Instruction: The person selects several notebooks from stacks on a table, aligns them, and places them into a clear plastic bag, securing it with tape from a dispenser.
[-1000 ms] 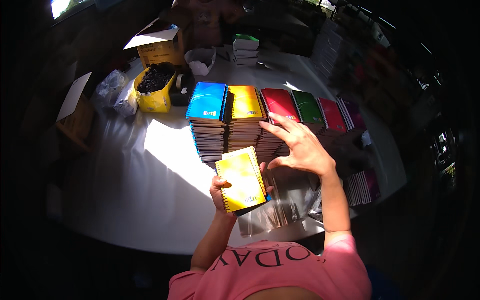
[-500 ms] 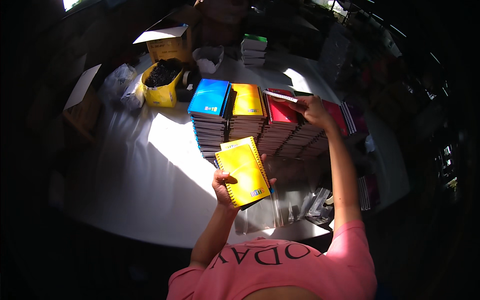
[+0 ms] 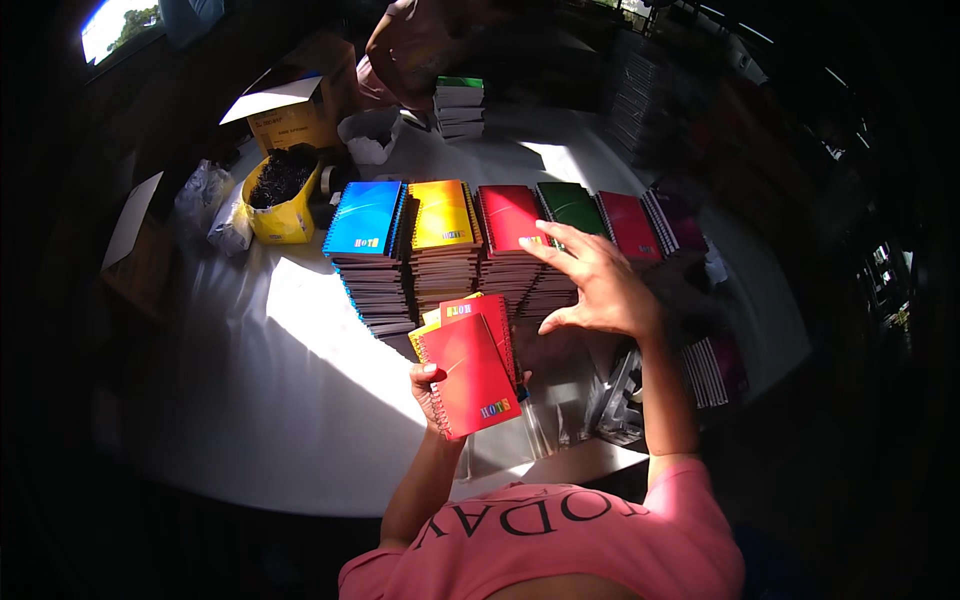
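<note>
red notebooks moved over, left hand partly hidden

It looks like a workshop to me: spiral notebooks piled by colour across a big pale worktop, an open carton between ten and eleven o'clock, another person near twelve, and strip lights between one and two (dim in here, sun patches aside).

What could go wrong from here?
Slip: the notebooks in the left hand are fanned, not squared, so one might slide out.
Knock: the open right hand overlaps the green stack in view; if they're close, its fingers could shift the top cover.
</note>
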A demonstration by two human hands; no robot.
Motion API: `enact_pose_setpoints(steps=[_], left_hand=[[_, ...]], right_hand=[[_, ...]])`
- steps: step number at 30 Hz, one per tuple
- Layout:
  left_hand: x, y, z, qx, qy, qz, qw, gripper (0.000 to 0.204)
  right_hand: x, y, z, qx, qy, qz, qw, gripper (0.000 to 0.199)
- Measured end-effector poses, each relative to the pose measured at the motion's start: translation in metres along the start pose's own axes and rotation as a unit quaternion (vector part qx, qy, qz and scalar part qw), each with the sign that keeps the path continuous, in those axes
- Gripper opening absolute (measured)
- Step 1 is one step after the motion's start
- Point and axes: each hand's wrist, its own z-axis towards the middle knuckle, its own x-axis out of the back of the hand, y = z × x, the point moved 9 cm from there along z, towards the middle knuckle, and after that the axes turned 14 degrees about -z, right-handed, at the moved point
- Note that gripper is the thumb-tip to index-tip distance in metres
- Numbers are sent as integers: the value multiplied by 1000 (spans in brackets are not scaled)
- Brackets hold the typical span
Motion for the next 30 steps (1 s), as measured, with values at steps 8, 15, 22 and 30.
enact_pose_setpoints(steps=[8, 15, 22, 30], left_hand=[[-18, -19, 10, 44, -11, 0, 999, 86], [-14, -27, 11, 44, 7, 17, 999, 86], [-2, -32, 21, 24, 27, 67, 997, 77], [35, -17, 19, -21, 4, 87, 996, 86]], right_hand=[[-66, 159, -2, -135, -27, 93, 986, 64], [-43, 142, 8, -99, -43, 243, 964, 45], [39, 109, -33, -157, 330, -6, 931, 25], [-33, -88, -67, 48, -100, -19, 994, 80]])
